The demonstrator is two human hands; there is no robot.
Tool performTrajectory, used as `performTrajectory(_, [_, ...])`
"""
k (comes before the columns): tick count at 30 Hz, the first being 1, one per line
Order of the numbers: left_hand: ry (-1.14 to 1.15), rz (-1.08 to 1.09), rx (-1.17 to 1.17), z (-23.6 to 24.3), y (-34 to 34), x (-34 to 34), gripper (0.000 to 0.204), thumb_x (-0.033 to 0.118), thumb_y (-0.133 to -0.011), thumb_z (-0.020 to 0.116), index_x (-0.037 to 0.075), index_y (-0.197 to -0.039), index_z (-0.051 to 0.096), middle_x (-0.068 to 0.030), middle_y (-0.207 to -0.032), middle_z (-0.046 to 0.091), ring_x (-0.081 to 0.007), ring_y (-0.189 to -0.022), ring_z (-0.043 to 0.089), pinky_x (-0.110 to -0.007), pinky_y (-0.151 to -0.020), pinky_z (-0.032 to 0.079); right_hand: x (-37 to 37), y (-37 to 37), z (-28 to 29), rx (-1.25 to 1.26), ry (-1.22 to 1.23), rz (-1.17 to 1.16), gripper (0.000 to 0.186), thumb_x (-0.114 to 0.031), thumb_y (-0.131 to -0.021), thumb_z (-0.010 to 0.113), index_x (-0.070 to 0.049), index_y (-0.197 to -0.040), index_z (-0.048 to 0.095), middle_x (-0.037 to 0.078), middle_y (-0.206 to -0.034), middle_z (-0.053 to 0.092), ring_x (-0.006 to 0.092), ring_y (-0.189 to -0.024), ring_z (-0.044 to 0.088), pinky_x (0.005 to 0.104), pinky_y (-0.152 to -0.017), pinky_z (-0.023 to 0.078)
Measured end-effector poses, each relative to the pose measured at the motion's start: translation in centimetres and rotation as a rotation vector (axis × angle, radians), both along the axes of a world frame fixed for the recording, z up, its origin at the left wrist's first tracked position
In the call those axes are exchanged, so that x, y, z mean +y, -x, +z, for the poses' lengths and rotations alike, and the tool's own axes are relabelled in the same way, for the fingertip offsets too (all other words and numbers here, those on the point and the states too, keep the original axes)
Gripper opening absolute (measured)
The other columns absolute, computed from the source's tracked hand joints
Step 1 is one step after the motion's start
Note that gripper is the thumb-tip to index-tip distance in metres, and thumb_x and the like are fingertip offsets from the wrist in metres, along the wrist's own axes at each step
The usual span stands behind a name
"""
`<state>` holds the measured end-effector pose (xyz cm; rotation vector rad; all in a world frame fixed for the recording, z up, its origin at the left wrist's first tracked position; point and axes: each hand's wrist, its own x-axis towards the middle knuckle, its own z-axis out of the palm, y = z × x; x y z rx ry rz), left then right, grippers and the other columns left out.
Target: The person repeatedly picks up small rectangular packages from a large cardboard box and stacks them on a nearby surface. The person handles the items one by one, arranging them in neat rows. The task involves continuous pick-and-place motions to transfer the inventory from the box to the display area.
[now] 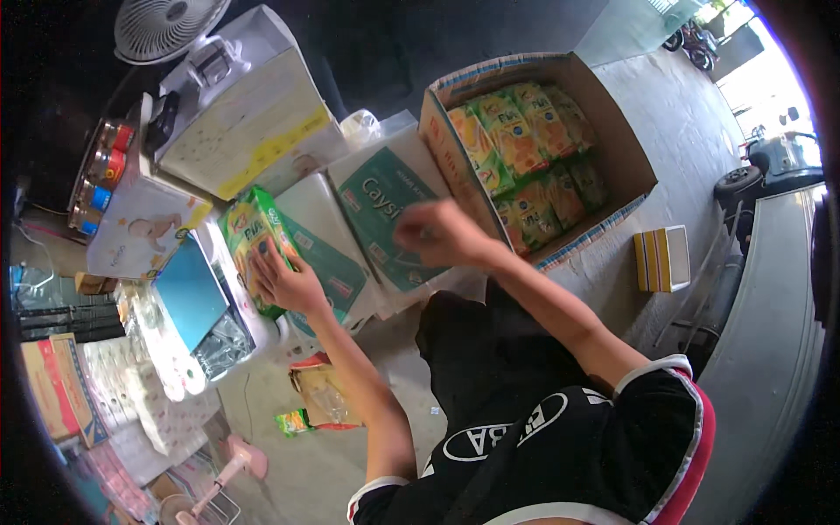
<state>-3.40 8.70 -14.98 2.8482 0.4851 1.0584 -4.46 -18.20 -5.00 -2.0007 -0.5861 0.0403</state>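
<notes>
My left hand (289, 278) is at a green and yellow packet (249, 229) with orange pictures, fingers laid over its front face and gripping it. The packet leans upright at the left edge of some white and green plastic-wrapped packs. My right hand (437, 234) hovers over the nearer-right green pack (381, 206), its fingers curled and smeared by motion, so whether it holds anything does not show. Just right of it stands an open cardboard box (643, 179) filled with several rows of similar green and yellow packets (525, 131).
White cartons (254, 122) and a fan (166, 26) stand at the far left. Lidded jars (103, 175) line a shelf. On the floor are a torn brown bag (324, 394), a small green packet (293, 423) and a striped yellow box (662, 259). Tissue rolls (166, 407) are stacked lower left.
</notes>
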Motion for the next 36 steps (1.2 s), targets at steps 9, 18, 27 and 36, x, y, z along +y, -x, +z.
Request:
performTrajectory(9, [1.100, -0.289, -0.404, 6.1, 1.9, -7.9, 0.020, 0.014, -0.083, 0.059, 0.001, -0.098, 0.055, -0.0086, -0.101, 0.058, -0.0132, -0.091, 0.054, -0.024, -0.078, 0.042, -17.3, -4.3, -10.2, 0.361, 0.767, -0.508, 0.056, -0.056, -0.076, 0.050, -0.004, -0.091, 0.062, 0.016, -0.077, 0.062, 0.0326, -0.073, 0.061, 0.0438, -0.061, 0.047])
performTrajectory(18, [0.696, -1.107, 0.193, 6.3, 2.7, -31.6, 0.014, 0.021, -0.082, 0.058, 0.008, -0.082, 0.063, -0.0045, -0.076, 0.063, -0.0203, -0.071, 0.059, -0.032, -0.071, 0.042, -19.9, -3.6, -12.8, 0.300, 0.434, -0.505, 0.047, -0.041, -0.068, 0.069, 0.004, -0.074, 0.058, 0.016, -0.060, 0.059, 0.0322, -0.058, 0.060, 0.0387, -0.051, 0.047])
performTrajectory(27, [0.548, -1.039, 0.287, 6.5, 2.6, -31.7, 0.010, 0.015, -0.081, 0.056, 0.008, -0.082, 0.063, -0.0047, -0.073, 0.062, -0.0210, -0.073, 0.058, -0.033, -0.074, 0.040, -20.6, -3.1, -12.7, 0.436, -0.161, -0.504, 0.048, -0.013, -0.069, 0.070, 0.001, -0.106, 0.044, 0.013, -0.086, 0.060, 0.0245, -0.076, 0.060, 0.0322, -0.063, 0.047])
performTrajectory(36, [0.543, -1.028, 0.040, 6.1, 3.6, -31.3, 0.020, 0.012, -0.075, 0.061, 0.005, -0.094, 0.059, -0.0088, -0.097, 0.058, -0.0251, -0.089, 0.055, -0.039, -0.081, 0.038, -20.8, -3.1, -2.1, 0.551, -0.515, -0.403, 0.016, -0.001, -0.077, 0.058, -0.009, -0.083, 0.045, -0.003, -0.063, 0.044, 0.0040, -0.051, 0.038, 0.0203, -0.046, 0.030])
